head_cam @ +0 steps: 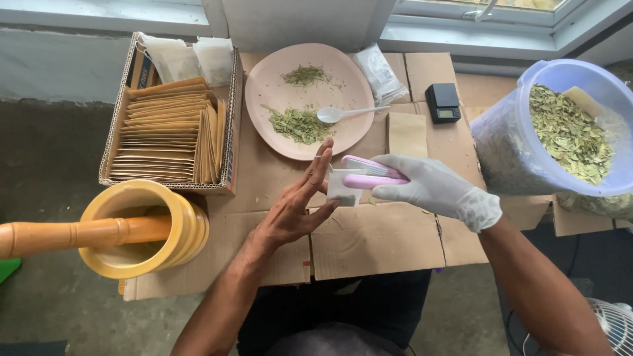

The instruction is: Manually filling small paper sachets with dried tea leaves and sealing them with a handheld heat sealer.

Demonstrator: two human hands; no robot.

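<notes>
Sachet: a small white square packet is held just above the cardboard at the middle of the work surface; its top edge is caught in the sealer, presumably so that edge can be pressed closed.
Sealer: a slim pink, hinged plastic tool is clamped over the sachet's top; its jaws appear closed on the paper.
Right hand: a white, smooth glove is worn; the fingers are wrapped around the sealer's handle.
Left hand: bare, with the fingers straight and slightly spread; the fingertips are laid flat against the sachet's left side, seemingly to steady it.
Cardboard: flattened brown boxes are laid over the surface as a matte, creased mat.
Plate: a round pale pink plate is kept just behind the hands; two small heaps of dried green leaf and a white plastic spoon are laid on it.
Scale: a small black pocket scale is set right of the plate.
Tub: a translucent bluish tub of dried leaves is tilted at the right.
Box: a corrugated box of upright tan envelopes is placed at the left.
Mortar: a yellow wooden mortar with a turned pestle is stood near the left.
</notes>
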